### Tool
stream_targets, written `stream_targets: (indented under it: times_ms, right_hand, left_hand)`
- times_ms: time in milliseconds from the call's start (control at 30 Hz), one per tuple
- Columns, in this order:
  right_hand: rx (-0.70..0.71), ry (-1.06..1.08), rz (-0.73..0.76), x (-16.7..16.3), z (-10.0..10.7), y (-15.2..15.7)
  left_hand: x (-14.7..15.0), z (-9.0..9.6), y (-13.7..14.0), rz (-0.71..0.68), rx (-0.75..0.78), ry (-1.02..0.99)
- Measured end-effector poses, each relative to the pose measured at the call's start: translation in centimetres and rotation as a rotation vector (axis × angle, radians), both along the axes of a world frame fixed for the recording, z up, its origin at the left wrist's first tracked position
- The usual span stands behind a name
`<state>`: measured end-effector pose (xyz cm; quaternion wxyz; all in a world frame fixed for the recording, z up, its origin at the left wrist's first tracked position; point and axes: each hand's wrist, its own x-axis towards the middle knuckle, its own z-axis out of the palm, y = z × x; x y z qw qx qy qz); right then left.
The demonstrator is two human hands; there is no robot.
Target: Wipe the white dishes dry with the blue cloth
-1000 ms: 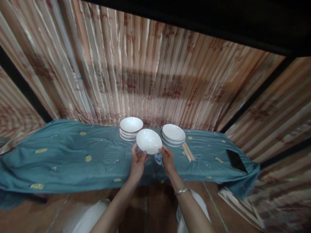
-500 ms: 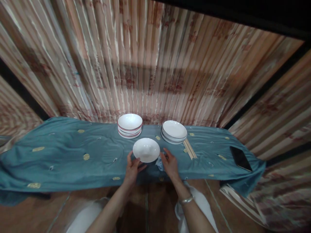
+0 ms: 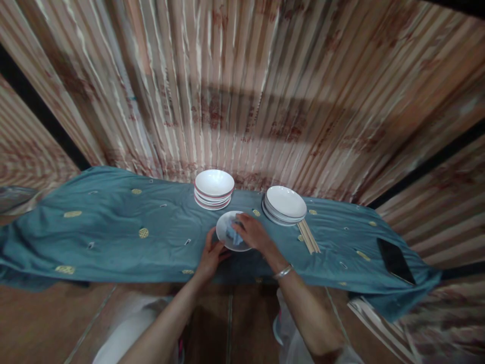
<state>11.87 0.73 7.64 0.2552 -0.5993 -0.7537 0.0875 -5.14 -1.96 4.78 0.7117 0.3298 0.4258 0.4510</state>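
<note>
Near the front edge of the cloth-covered table, a white bowl is gripped at its left rim by my left hand. Inside the bowl lies a light blue cloth, pressed against the inner surface by my right hand. That hand is closed over the cloth and hides part of it, along with the bowl's right side. Behind the bowl stands a stack of white bowls with reddish rims. To the right of it is a stack of white plates.
Several light wooden chopsticks lie beside the plates. A black phone rests toward the right end of the table. A teal patterned tablecloth covers the table, and a pleated curtain hangs behind it.
My right hand has brought the blue cloth from the table beside the bowl into the bowl. My left hand still holds the rim. The whole view has shifted slightly.
</note>
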Motion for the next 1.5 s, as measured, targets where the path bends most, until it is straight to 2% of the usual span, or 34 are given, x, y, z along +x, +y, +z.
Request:
stream_targets:
  times_ms: [167,333,467,567,700,800,967,1200,1333,1500]
  right_hand:
    - [0.149,0.017,-0.023,1.3,0.5,-2.1]
    - [0.187,-0.001,0.065,-0.2,1.1,-4.3]
    - [0.07,-0.171,0.235,-1.3,1.0,-3.9]
    - [-0.038,-0.336,0.167,-0.3,0.5,-2.5]
    - [-0.088,-0.385,0.078,1.6,0.1,-0.8]
    - [-0.104,-0.382,0.044,1.9,-0.2,-0.3]
    - [-0.109,-0.358,-0.012,0.7,-1.1,0.3]
    - [-0.112,-0.185,-0.032,-1.1,-2.8,1.1]
    - [-0.153,-0.09,0.034,-1.6,-2.7,1.6]
    - [-0.202,0.021,0.151,-1.9,-1.6,1.5]
  left_hand:
    - [0.2,0.3,-0.1,-0.001,0.001,0.002]
    - [0.3,0.2,0.0,0.012,-0.001,-0.004]
    - [0.3,-0.1,0.1,0.023,0.006,-0.004]
    - [0.3,-0.2,0.2,0.017,0.001,-0.004]
    - [0.3,-0.1,0.2,0.013,-0.008,-0.013]
    - [0.3,-0.1,0.2,0.019,-0.013,-0.017]
    - [0.4,-0.3,0.3,0.03,-0.01,-0.003]
    - [0.4,-0.6,0.2,0.02,0.003,-0.027]
    - [0.4,-0.5,0.1,0.027,0.006,-0.034]
    - [0.5,-0.3,0.1,0.029,-0.01,-0.09]
